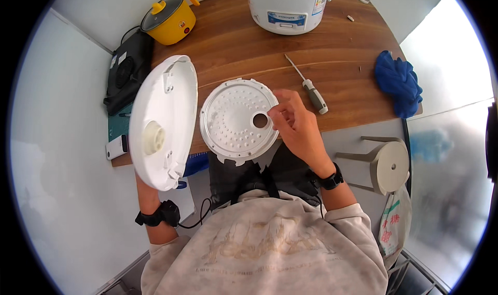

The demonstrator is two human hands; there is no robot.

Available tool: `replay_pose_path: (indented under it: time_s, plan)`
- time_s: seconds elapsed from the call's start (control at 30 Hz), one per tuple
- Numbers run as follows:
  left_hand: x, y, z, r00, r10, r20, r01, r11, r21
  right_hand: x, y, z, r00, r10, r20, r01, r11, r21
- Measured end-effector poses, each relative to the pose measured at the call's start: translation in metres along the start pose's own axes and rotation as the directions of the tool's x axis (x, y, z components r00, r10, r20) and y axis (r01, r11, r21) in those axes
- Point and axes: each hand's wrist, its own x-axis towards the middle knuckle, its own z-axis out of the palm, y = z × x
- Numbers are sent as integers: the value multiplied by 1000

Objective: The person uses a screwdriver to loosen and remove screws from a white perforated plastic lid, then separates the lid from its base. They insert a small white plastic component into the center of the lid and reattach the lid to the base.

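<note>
A white domed plastic lid [179,103], likely a cooker's, stands tilted on its edge at the left, its inner side turned right. A round cream knob-like part [154,138] sits in it. My left forearm [162,234] rises behind the lid. That hand's fingers are hidden, but the lid is propped up by it. Right of the lid is a dimpled metal disc [233,118], an inner lid plate with a round hole, reaching over the table's near edge. My right hand [298,126] has its thumb and curled fingers closed at the disc's right rim, beside the hole.
A screwdriver [314,95] lies right of the disc. At the back stands a white cooker body [288,15]; a yellow pot [176,23] and black appliance [129,67] are left. A blue cloth [398,82] lies at the right edge; a stool [389,168] stands below it.
</note>
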Motion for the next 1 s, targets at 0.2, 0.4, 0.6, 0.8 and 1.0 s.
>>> replay_pose_path:
  time_s: [0.2, 0.4, 0.6, 0.8, 1.0]
  plan:
    - [42, 68, 94, 986, 114, 119, -151, 914, 378, -11, 15, -13, 996, 15, -88, -22, 996, -85]
    - [41, 59, 132, 943, 275, 186, -332, 788, 518, -21, 24, -17, 990, -29, -135, 6, 986, -167]
    - [36, 50, 145, 946, 276, 170, -323, 766, 556, -28, 31, -19, 991, 2, -132, -27, 983, -182]
    - [34, 42, 151, 940, 301, 161, -339, 769, 541, -30, 37, -15, 992, -23, -124, -8, 971, -240]
    - [30, 41, 153, 959, 209, 193, -283, 756, 591, -31, 39, -11, 991, -43, -128, 1, 952, -307]
